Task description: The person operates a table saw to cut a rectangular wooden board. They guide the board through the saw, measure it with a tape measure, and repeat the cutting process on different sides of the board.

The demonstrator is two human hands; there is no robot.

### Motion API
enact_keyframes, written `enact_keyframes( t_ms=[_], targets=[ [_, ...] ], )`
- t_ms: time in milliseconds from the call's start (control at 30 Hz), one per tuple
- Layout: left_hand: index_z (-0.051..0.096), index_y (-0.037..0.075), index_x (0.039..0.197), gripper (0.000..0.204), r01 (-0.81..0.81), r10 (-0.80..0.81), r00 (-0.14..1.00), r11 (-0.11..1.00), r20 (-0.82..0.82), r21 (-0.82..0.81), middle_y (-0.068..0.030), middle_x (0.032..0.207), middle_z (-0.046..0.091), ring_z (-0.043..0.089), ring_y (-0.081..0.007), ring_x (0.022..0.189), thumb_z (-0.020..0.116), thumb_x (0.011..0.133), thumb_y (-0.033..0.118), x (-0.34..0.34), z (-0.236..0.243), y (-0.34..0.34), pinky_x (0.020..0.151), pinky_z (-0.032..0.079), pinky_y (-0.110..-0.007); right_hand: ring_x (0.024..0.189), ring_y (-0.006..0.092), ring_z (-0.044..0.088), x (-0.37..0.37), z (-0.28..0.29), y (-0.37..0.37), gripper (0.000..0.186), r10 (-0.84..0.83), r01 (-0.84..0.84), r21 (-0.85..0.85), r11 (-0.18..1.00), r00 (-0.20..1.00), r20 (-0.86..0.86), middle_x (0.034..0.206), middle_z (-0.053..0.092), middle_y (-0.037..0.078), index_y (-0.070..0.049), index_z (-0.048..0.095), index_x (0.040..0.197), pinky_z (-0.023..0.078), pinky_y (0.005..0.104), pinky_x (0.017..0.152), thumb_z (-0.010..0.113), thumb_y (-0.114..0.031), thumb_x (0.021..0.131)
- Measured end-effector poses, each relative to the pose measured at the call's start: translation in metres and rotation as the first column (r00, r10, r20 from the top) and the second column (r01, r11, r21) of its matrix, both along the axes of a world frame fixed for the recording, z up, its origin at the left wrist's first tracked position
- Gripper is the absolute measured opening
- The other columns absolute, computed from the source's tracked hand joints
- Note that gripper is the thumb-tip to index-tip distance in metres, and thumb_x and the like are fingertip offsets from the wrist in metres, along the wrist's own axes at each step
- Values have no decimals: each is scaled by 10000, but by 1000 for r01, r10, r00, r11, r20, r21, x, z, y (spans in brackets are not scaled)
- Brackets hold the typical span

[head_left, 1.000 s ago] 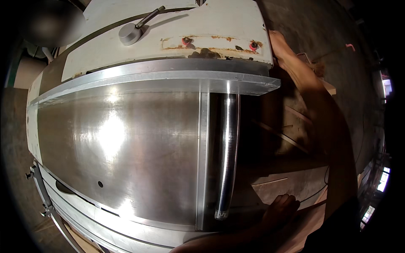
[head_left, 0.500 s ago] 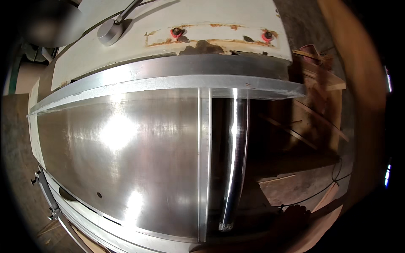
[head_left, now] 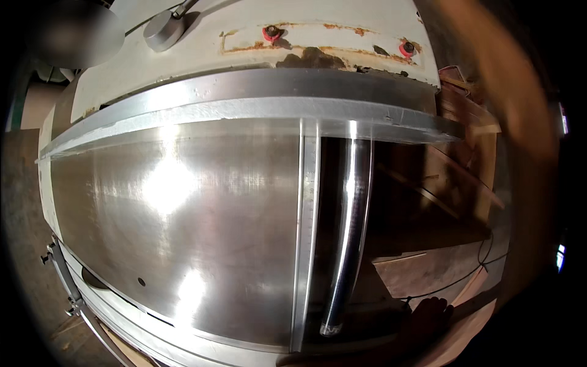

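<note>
My left hand [head_left: 431,315] is in deep shadow at the lower right, fingers curled; I cannot make out what they hold. Left of it stands a machine with a polished steel bed [head_left: 229,214], a flat metal strip [head_left: 307,238] and a chrome roller [head_left: 351,214] at the bed's right end. An aluminium fence [head_left: 263,104] crosses the bed's far side, against a rust-spotted cream housing [head_left: 342,18] with two red-ringed knobs [head_left: 271,34] and a round grey lever hub [head_left: 164,35]. My blurred right forearm reaches up along the right side; its hand is beyond the top edge.
Wooden boards and scraps [head_left: 465,183] lie below the machine's right end, with dark cable [head_left: 483,260] looped near them. A rail with clamp knobs [head_left: 76,309] runs along the near left side. A dark brown surface [head_left: 21,177] shows at the far left.
My right hand, seen at the housing's corner a second ago, has left the view as the arm moved outward and up. The view has shifted, and my left hand appears lower and farther right.
</note>
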State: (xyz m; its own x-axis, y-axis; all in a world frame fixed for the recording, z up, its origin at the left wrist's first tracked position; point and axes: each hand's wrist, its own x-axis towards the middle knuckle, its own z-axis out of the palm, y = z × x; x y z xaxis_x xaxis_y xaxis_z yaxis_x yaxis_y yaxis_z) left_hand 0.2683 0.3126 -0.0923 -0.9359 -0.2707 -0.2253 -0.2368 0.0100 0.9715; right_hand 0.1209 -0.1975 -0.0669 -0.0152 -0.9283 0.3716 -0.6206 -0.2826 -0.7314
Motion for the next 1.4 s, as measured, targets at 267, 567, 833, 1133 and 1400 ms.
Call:
enact_keyframes(
  t_ms=[267,567,833,1133,1400],
  targets=[
    [632,-56,1055,203,-226,220,972,972,-80,-69,-187,921,594,601,-340,879,586,968,121,-3,-8,33,739,519,-456,1034,179,620,2,0,1,537,4,-3,-12,1000,999,33,1158,686,110,-3,648,1259,486,355,928,491,-481,1073],
    [632,-45,1088,239,-286,274,957,946,-95,-151,-175,918,586,596,-317,875,606,892,90,-9,-10,46,762,500,-433,1077,187,617,-9,-16,4,542,-41,38,35,999,997,68,1204,676,117,-10,634,1293,482,362,959,476,-484,1080],
    [636,-45,1134,265,-163,159,986,983,-57,-86,-170,956,583,591,-310,894,597,903,79,-8,-11,39,791,491,-421,1116,194,613,-13,-12,5,548,-31,26,38,999,992,121,1244,668,124,-17,621,1324,479,368,986,464,-486,1086],
    [652,-43,1148,266,-164,165,986,983,-5,-84,-153,1013,605,598,-301,952,587,927,91,-6,-1,30,841,508,-417,1160,202,610,-7,-28,9,556,-52,25,113,993,969,242,1290,658,132,-24,607,1358,475,375,1017,449,-488,1094],
    [698,38,981,161,-57,44,997,964,-56,-261,-114,1004,632,613,-283,975,645,881,152,28,21,21,848,512,-399,1199,209,607,-184,-208,72,565,-156,168,69,983,589,793,1331,649,138,-30,594,1388,471,382,1044,437,-490,1100]
  ],
)
